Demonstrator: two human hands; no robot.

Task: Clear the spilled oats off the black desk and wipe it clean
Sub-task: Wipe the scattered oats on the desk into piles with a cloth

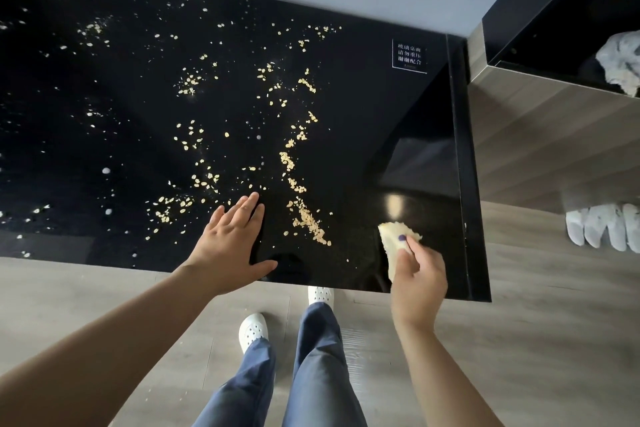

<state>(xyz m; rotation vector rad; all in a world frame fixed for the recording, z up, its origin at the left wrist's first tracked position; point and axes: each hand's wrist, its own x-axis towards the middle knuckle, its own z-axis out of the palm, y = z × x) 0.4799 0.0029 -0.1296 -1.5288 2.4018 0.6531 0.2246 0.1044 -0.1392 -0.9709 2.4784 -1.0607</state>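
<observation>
- Oats lie scattered over most of the black desk, thickest in a ragged band that starts just beyond the near edge and runs away from me toward the far side.
- That band's long axis goes near to far, leaning slightly left as it climbs; its densest clump sits at the near end.
- My right hand is pinched shut on a pale cloth, fingers and thumb clamped on its bunched top, at the near right corner of the desk.
- From that hand the dense clump lies to the left, near but not touching the cloth, with bare glossy black between them.
- My left hand rests flat and spread, fingers apart, holding nothing, just left of the same clump.
- So the band sits between my two hands, about as close to one as the other.
- I judge the sweep should travel leftward, across the band's long axis.
- Thinner flakes reach far left, well apart from either hand.
</observation>
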